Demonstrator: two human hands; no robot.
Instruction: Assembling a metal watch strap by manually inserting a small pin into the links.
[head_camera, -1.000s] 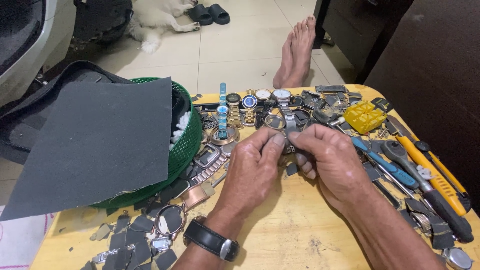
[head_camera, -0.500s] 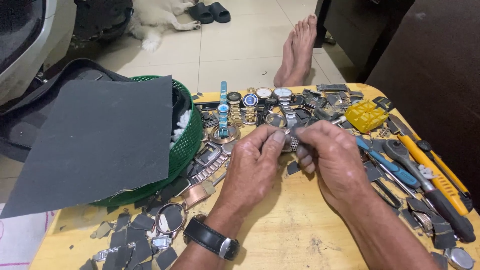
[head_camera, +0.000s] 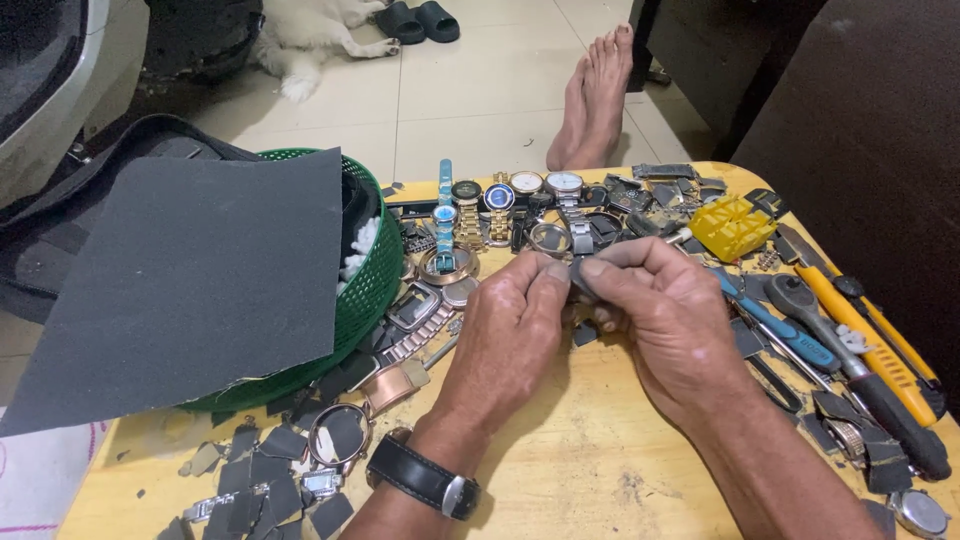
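Both my hands meet over the middle of a wooden table (head_camera: 590, 470). My left hand (head_camera: 510, 325), with a black wristwatch (head_camera: 425, 478) on its wrist, pinches a small dark watch part (head_camera: 578, 278) at the fingertips. From the other side my right hand (head_camera: 665, 310) grips the same part between thumb and forefinger. The piece is mostly hidden by the fingers. Just behind the hands lies a row of wristwatches (head_camera: 505, 205) and loose watch cases.
A green plastic basket (head_camera: 365, 285) at the left is covered by a dark grey sheet (head_camera: 200, 285). Screwdrivers and pliers (head_camera: 850, 330) and a yellow plastic block (head_camera: 732, 228) lie at the right. Dark scraps (head_camera: 265, 470) litter the near left corner. A person's bare feet (head_camera: 595, 95) rest beyond the table.
Hardly anything differs; my fingers have shifted a little around the small part, and both hands stay in the same place.
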